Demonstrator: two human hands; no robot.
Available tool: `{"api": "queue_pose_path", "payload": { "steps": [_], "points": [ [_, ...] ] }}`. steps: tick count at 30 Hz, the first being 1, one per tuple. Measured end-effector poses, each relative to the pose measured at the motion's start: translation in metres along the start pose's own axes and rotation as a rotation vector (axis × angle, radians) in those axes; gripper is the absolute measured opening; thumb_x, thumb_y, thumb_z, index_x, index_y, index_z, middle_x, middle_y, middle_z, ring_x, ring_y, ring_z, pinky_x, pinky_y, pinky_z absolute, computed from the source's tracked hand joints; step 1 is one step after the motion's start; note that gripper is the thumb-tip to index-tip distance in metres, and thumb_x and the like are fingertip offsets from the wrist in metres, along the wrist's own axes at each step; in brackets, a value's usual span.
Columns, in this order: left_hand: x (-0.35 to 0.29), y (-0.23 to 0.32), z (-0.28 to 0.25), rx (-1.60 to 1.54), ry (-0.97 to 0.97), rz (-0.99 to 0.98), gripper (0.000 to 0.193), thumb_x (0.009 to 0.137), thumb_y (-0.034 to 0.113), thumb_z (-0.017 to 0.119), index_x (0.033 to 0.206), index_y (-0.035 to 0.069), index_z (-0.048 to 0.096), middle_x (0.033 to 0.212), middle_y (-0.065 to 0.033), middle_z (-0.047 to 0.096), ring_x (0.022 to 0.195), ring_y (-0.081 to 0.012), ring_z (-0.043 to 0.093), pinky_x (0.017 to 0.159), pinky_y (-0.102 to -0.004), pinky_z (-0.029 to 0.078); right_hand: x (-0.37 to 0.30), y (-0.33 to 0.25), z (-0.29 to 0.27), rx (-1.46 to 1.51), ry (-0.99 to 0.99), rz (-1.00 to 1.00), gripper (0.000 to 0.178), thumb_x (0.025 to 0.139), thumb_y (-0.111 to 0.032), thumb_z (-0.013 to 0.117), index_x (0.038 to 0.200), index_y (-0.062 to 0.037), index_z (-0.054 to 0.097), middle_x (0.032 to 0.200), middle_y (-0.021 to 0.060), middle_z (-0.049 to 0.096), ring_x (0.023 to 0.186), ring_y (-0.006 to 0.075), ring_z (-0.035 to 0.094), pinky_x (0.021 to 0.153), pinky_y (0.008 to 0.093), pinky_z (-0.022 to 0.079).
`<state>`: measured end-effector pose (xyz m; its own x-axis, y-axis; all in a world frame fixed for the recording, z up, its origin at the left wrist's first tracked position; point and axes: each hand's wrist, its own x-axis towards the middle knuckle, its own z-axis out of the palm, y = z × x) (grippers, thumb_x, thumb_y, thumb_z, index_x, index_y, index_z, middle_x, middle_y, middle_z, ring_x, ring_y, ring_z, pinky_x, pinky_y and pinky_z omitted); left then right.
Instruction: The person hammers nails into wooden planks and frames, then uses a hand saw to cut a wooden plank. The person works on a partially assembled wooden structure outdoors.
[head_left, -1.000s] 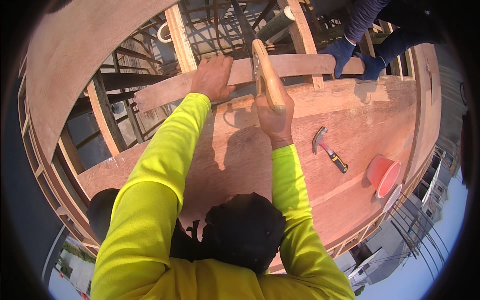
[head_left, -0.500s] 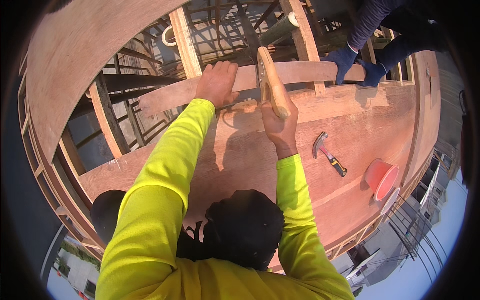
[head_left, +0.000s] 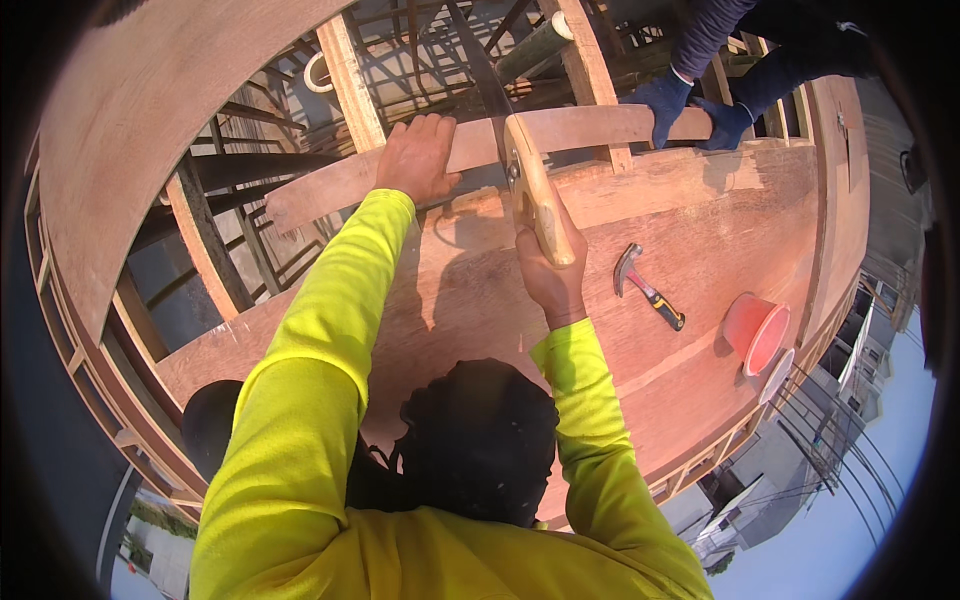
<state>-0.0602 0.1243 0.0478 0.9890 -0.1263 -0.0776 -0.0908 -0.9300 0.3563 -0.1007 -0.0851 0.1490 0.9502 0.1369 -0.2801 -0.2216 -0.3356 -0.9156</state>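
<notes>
A long, narrow plywood strip (head_left: 345,186) spans the wooden beams in front of me. Its near-left part is in the grip of my left hand (head_left: 417,158), fingers over the top and thumb at the near edge. My right hand (head_left: 548,272) is closed round the wooden handle of a handsaw (head_left: 535,190). The dark blade crosses the strip just right of my left hand and points away from me. Whether it has cut into the strip cannot be made out. Farther right, a co-worker's two blue-gloved hands (head_left: 660,106) hold the strip's other end.
A claw hammer (head_left: 650,288) and a red bucket (head_left: 745,325) rest on the plywood sheet (head_left: 470,300) to my right. Open gaps lie between the beams (head_left: 352,88) ahead. Another plywood sheet (head_left: 150,110) is at the far left. Buildings and wires show beyond the right edge.
The handsaw and my right hand have come back toward me across the strip. My left hand keeps its grip, and the gloved hands stay on the far end. The view has shifted slightly.
</notes>
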Motion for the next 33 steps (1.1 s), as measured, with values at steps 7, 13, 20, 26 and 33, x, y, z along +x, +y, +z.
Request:
{"api": "queue_pose_path", "payload": {
  "steps": [7,13,20,26,33],
  "points": [
    [0.009,-0.001,-0.006,0.002,-0.002,-0.024,0.077,0.069,0.033,0.089,0.131,0.004,0.055,0.114,-0.0122,0.062,0.114,-0.0285,0.059,0.092,-0.041,0.044,-0.141,-0.012,-0.065,-0.072,-0.002,0.147,0.066,0.081,0.01,0.048,0.147,0.0088,0.047,0.133,0.0237,0.065,0.125,0.0257,0.065,0.106,0.0337,0.048],
    [0.002,0.004,-0.002,-0.025,-0.073,-0.04,0.076,0.071,0.034,0.089,0.132,0.005,0.055,0.114,-0.0116,0.062,0.114,-0.0295,0.059,0.093,-0.0416,0.045,0.019,0.0,-0.001,-0.034,-0.047,-0.069,0.064,0.086,0.005,0.061,0.149,-0.0006,0.051,0.094,0.0075,0.066,0.083,0.0094,0.057,0.075,0.0264,0.051],
    [0.001,0.004,-0.007,-0.003,-0.048,-0.032,0.073,0.07,0.032,0.087,0.13,0.004,0.055,0.114,-0.0113,0.061,0.111,-0.0288,0.058,0.09,-0.0415,0.044,-0.171,-0.038,-0.072,-0.083,-0.038,0.02,0.061,0.088,0.008,0.05,0.149,0.0097,0.044,0.142,0.0256,0.06,0.133,0.0264,0.059,0.108,0.035,0.048],
    [0.015,-0.005,-0.004,-0.015,0.0,-0.014,0.075,0.07,0.033,0.088,0.13,0.004,0.055,0.112,-0.0124,0.062,0.113,-0.0286,0.059,0.09,-0.0413,0.044,0.027,0.003,0.004,-0.018,-0.053,-0.074,0.062,0.087,0.008,0.05,0.149,0.0076,0.046,0.132,0.0225,0.065,0.118,0.0245,0.065,0.099,0.0335,0.052],
    [0.005,-0.002,-0.007,-0.004,-0.014,-0.048,0.076,0.07,0.031,0.089,0.132,0.003,0.054,0.114,-0.012,0.061,0.112,-0.0298,0.058,0.091,-0.0411,0.044,-0.17,0.008,-0.075,-0.054,0.008,0.158,0.062,0.085,0.008,0.05,0.147,0.0073,0.049,0.128,0.0219,0.068,0.114,0.0253,0.069,0.098,0.0328,0.054]
  ]
}}
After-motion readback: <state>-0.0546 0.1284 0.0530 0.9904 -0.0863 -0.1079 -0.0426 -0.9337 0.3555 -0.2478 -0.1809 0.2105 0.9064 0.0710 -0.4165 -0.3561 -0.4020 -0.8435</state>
